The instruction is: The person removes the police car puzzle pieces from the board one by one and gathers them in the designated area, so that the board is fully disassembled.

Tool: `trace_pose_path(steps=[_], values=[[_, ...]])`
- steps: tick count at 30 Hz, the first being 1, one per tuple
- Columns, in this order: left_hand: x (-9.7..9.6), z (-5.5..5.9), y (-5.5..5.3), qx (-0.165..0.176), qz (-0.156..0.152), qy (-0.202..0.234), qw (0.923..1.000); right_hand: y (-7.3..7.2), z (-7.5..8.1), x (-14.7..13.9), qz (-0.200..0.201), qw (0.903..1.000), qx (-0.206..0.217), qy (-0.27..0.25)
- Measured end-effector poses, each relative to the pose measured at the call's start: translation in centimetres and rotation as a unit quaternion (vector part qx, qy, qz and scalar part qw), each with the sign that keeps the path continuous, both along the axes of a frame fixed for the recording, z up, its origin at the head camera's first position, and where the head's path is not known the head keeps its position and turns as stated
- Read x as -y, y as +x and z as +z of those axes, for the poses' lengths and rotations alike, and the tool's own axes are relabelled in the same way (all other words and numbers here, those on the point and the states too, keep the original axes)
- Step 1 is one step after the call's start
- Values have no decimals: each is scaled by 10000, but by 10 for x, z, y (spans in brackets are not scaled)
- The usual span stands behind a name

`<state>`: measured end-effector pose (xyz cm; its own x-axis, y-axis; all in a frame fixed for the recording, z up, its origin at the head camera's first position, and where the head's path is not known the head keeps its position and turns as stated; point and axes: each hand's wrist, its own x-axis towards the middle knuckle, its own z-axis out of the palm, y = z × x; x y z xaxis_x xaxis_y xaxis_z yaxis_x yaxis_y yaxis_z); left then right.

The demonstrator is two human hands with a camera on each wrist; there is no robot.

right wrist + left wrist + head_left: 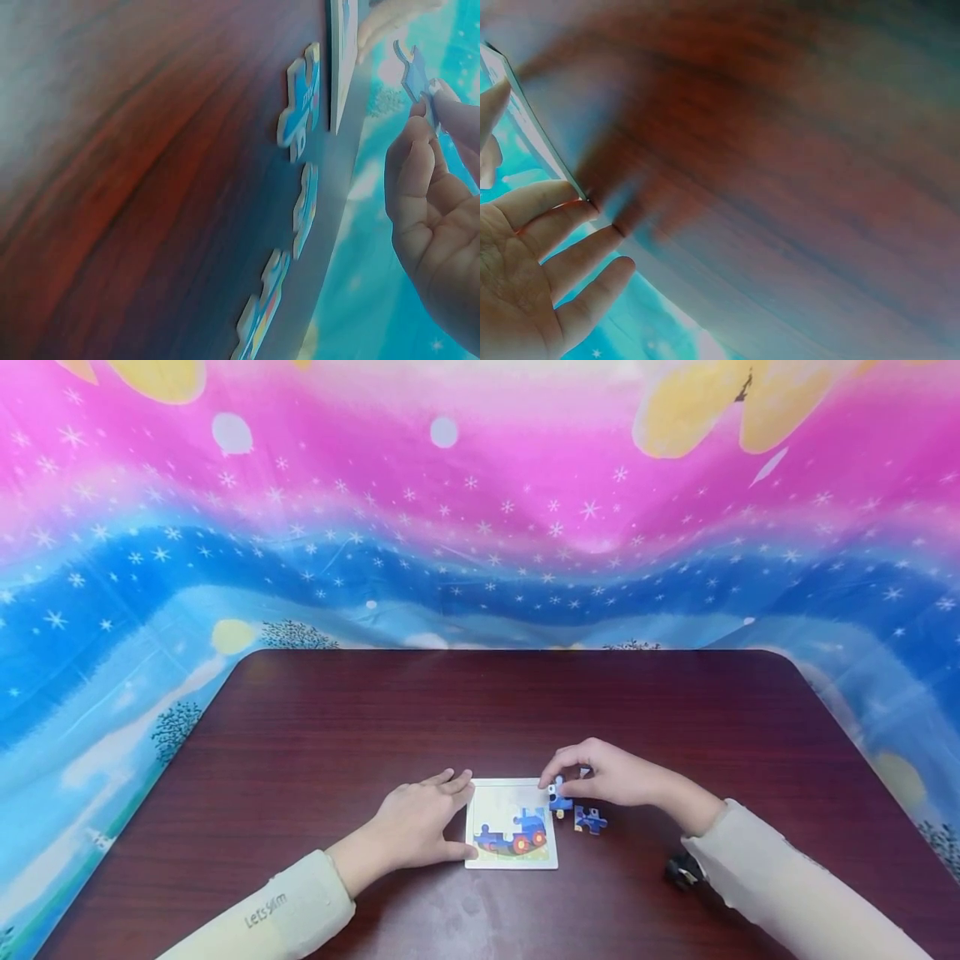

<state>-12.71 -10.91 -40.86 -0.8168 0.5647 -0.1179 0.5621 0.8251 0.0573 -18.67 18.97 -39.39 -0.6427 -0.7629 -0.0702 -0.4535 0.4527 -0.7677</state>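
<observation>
A white-framed jigsaw puzzle board lies on the table, its lower part filled with a blue vehicle picture with red wheels. My left hand rests against the board's left side with fingers spread, thumb near the lower corner; the left wrist view shows the fingers extended along the edge. Right of the board, my right hand pinches a puzzle piece between thumb and fingers, raised off the table in the right wrist view. Several loose pieces lie below that hand, among them a blue one and another near the board.
The dark wooden table has rounded far corners. Behind it hangs a pink and blue cloth with snowflakes. A small black object shows beside the right sleeve.
</observation>
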Motion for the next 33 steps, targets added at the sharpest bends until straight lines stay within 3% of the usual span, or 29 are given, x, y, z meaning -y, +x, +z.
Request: trace_pose_path(steps=[14,21,33], values=[[3,0,-1,65,-51,146,9999,13,2,-40,-591,9981,111,-145],[4,0,-1,5,-74,177,9998,18,0,-60,-638,9978,174,-100],[3,0,0,87,-50,263,9996,26,-5,-75,-654,9963,370,408]])
